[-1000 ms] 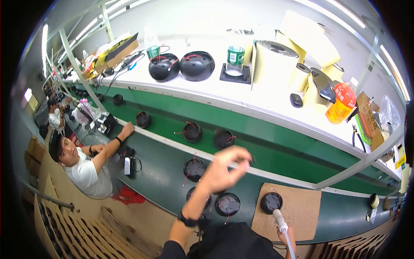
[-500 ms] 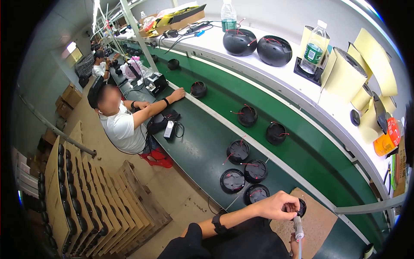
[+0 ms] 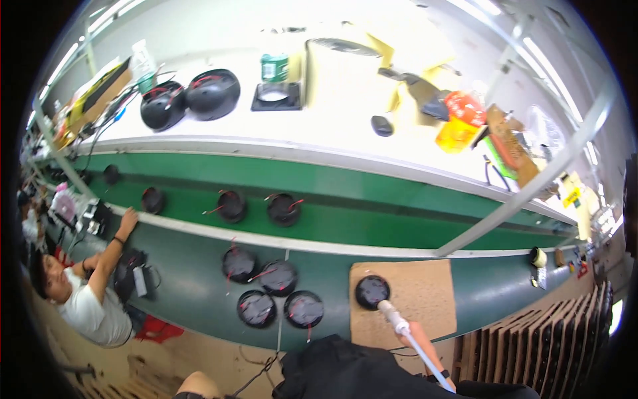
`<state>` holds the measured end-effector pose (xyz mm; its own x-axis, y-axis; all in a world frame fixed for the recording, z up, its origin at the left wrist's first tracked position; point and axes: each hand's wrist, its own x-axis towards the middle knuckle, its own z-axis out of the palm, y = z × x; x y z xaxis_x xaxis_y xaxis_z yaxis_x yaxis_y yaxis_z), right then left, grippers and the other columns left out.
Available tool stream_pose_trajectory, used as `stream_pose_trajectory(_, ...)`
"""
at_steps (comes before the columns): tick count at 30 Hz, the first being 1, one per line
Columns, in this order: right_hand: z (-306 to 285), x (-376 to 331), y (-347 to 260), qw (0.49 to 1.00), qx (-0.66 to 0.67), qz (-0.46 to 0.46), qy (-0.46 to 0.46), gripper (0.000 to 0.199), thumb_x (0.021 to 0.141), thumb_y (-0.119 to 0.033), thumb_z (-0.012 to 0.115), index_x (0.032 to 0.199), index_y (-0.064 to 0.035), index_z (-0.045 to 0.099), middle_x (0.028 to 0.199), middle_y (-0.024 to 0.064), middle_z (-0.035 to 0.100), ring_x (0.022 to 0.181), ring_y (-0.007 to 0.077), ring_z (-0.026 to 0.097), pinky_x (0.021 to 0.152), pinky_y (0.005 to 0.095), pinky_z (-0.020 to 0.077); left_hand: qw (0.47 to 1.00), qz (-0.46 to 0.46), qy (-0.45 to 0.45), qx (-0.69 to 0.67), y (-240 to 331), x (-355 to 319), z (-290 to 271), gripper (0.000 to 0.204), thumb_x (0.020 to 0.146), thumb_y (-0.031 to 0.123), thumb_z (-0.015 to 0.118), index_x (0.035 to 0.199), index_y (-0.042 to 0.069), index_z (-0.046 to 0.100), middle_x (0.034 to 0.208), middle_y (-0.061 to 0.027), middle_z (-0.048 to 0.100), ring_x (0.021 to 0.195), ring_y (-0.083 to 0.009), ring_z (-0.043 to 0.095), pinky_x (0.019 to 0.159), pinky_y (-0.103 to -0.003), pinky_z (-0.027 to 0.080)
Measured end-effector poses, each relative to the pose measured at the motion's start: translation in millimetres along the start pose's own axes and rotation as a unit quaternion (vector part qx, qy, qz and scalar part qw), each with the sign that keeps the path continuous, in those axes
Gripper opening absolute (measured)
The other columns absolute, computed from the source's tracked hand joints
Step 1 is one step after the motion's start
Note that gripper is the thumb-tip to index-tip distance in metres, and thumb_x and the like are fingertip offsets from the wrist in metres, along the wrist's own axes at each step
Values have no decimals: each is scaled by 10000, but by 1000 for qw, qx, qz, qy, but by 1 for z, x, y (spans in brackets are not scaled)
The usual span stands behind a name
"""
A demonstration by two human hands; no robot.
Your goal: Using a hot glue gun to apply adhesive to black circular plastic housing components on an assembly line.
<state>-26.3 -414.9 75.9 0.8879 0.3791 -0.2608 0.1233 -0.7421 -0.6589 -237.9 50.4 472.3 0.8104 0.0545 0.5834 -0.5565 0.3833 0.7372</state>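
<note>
My right hand (image 3: 416, 333) is wrapped around a pale cylindrical tool (image 3: 397, 320) with a light-blue hose running back from it. The tool's front end meets the lower right edge of a black round housing (image 3: 372, 292) in this view; whether it touches is unclear. This housing lies on a brown cardboard sheet (image 3: 425, 286) on the dark green bench. My left hand is out of view; a bare patch of skin shows at the lower edge. Left of the cardboard sit several black round housings (image 3: 304, 309) with red wires.
A green conveyor belt (image 3: 372, 223) behind a pale rail carries more housings. Above it, a white shelf (image 3: 219, 136) holds two black domes (image 3: 212, 94), a bottle and yellow rolls. A slanted metal post (image 3: 525, 179) rises at right. A co-worker (image 3: 90, 302) sits at left.
The view has swung right, so the bench now lies across it. My left hand has left the housing and gone out of view. The right hand still holds the tool.
</note>
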Motion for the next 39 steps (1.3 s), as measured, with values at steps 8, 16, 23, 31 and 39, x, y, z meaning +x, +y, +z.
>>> stream_pose_trajectory(8, -7, -13, -15, 999, -22, 8, 24, 220, 772, -143, 704, 942, -12, 652, 839, 250, 684, 823, 442, 687, 699, 438, 543, 916, -114, -249, 293, -97, -206, -159, 191, 816, 148, 695, 683, 108, 564, 642, -45, 622, 585, -212, 611, 565, -402, 536)
stream_pose_trajectory(16, -2, -3, -19, 1000, -3, 24, -3, 243, 777, -147, 700, 958, 5, 648, 876, 262, 690, 861, 431, 693, 741, 453, 538, 661, -242, -421, 572, -123, -317, -264, 226, 909, 266, 638, 725, 137, 618, 631, -6, 604, 574, -200, 589, 560, -384, 534)
stream_pose_trajectory(23, -2, -9, -28, 998, -20, 46, 33, 230, 814, -129, 708, 1001, 4, 702, 834, 239, 709, 838, 383, 729, 714, 424, 548, 464, 226, 141, 845, -30, 49, -280, 467, 913, 137, 705, 1332, -22, 571, 1264, -140, 597, 1182, -229, 574, 1012, -376, 497)
stream_pose_trajectory(31, 11, -16, -10, 992, -1, 81, 94, 197, 829, -110, 688, 960, 34, 717, 724, 156, 699, 664, 231, 713, 607, 387, 538, 625, 52, 343, 699, -142, 214, -393, 861, 650, 362, 917, 1377, 204, 483, 1403, -297, 411, 1211, -480, 557, 994, -502, 506)
stream_pose_trajectory(39, 13, -8, -37, 977, 80, 182, 79, 176, 876, -80, 648, 999, 31, 705, 768, 104, 693, 626, 209, 680, 563, 346, 581, 541, 280, 349, 712, -143, 147, -375, 769, 619, 230, 954, 1252, 161, 523, 1489, -319, 343, 1296, -534, 475, 1029, -519, 476)
